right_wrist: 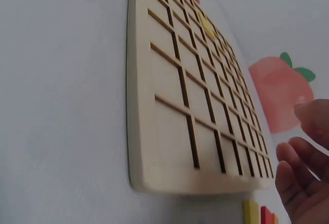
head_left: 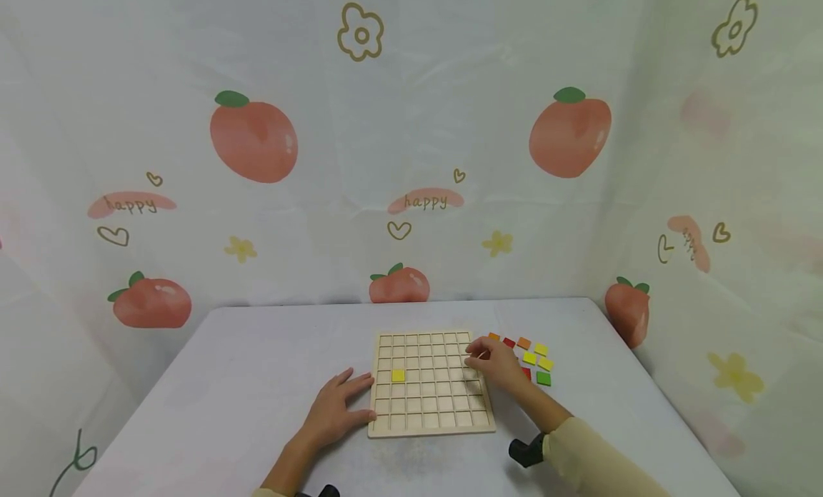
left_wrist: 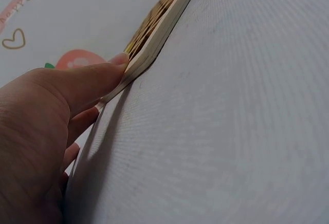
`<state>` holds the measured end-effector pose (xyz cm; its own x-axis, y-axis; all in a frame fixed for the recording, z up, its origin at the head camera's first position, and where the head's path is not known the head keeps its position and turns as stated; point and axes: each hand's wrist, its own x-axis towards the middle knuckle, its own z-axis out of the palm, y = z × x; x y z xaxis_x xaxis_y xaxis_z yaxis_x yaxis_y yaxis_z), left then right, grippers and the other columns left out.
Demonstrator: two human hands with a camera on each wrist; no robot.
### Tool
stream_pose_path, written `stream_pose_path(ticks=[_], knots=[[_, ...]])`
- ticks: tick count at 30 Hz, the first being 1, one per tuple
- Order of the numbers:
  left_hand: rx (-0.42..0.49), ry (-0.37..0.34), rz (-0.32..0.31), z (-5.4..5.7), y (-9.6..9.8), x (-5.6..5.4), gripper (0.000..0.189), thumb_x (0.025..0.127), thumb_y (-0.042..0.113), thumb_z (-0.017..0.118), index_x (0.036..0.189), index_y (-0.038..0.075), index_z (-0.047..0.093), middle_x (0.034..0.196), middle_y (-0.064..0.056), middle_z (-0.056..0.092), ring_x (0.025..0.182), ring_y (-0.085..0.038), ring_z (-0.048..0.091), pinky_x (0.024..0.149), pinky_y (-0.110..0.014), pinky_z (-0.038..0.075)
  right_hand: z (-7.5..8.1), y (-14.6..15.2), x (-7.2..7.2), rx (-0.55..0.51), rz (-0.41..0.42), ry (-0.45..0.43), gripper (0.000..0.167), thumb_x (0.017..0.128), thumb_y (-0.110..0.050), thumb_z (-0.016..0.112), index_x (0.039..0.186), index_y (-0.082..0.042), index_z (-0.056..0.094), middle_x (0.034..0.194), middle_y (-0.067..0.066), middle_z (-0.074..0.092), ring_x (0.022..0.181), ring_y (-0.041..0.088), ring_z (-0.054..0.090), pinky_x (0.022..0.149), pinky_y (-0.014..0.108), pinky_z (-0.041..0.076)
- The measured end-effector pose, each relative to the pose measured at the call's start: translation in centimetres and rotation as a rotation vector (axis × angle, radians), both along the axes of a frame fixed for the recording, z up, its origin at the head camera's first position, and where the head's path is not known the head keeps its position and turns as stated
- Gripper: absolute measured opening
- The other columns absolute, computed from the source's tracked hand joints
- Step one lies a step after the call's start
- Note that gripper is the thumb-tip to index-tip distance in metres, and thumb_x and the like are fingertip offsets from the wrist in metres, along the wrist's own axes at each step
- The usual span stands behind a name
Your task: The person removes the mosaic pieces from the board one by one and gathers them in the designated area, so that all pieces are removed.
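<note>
A square wooden grid board [head_left: 432, 433] lies on the table, and one yellow tile [head_left: 398, 375] sits in a cell of its second column from the left. My left hand [head_left: 334, 410] touches the board's left edge with fingers spread; in the left wrist view the thumb [left_wrist: 97, 82] rests against the rim near a corner. Over the board's right edge hovers my right hand [head_left: 498, 361], beside the loose tiles. In the right wrist view its fingers [right_wrist: 293, 175] are loosely bent, apart from the thumb, and no tile shows between them.
Right of the board lie several loose tiles, among them a green tile [head_left: 544, 378], a yellow tile [head_left: 541, 349] and an orange tile [head_left: 524, 343]. The hand partly covers some red ones. A printed curtain [head_left: 437, 126] hangs behind the white table [head_left: 257, 354].
</note>
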<state>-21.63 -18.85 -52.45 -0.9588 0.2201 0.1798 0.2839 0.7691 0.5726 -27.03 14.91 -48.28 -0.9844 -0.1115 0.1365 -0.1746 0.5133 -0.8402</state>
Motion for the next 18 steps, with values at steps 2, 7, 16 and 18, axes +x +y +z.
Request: stream_pose_path(ticks=[2, 7, 16, 18], knots=[[0.000, -0.006, 0.003, 0.0, 0.0, 0.0, 0.069, 0.074, 0.052, 0.077, 0.131, 0.017, 0.064, 0.135, 0.004, 0.058, 0.136, -0.036, 0.037, 0.107, -0.061, 0.027, 0.2, -0.5, 0.0, 0.000, 0.028, -0.015, 0.014, 0.084, -0.006, 0.074, 0.096, -0.005, 0.067, 0.082, -0.001, 0.061, 0.074, 0.016, 0.056, 0.061, 0.027, 0.049], [0.001, 0.000, 0.001, 0.0, 0.0, 0.0, 0.069, 0.073, 0.052, 0.078, 0.131, 0.017, 0.064, 0.135, 0.004, 0.058, 0.136, -0.037, 0.037, 0.106, -0.061, 0.027, 0.4, -1.9, 0.0, -0.013, 0.106, -0.050, 0.018, 0.085, -0.007, 0.073, 0.100, -0.002, 0.066, 0.086, 0.001, 0.060, 0.077, 0.018, 0.057, 0.061, 0.027, 0.051], [0.002, 0.014, -0.012, 0.1, 0.0, 0.2, 0.068, 0.074, 0.051, 0.077, 0.130, 0.016, 0.064, 0.134, 0.003, 0.059, 0.135, -0.037, 0.038, 0.106, -0.061, 0.027, 0.5, -4.1, -0.4, -0.045, 0.315, -0.063, 0.028, 0.088, -0.010, 0.072, 0.112, 0.000, 0.064, 0.094, 0.003, 0.062, 0.080, 0.018, 0.059, 0.064, 0.028, 0.054], [0.004, 0.017, -0.015, 0.1, 0.0, 0.2, 0.067, 0.074, 0.051, 0.078, 0.130, 0.016, 0.065, 0.134, 0.002, 0.060, 0.135, -0.037, 0.038, 0.106, -0.061, 0.028, 0.6, -4.6, -0.3, -0.068, 0.349, -0.064, 0.029, 0.088, -0.010, 0.071, 0.114, 0.001, 0.064, 0.095, 0.004, 0.062, 0.080, 0.018, 0.059, 0.065, 0.029, 0.055]])
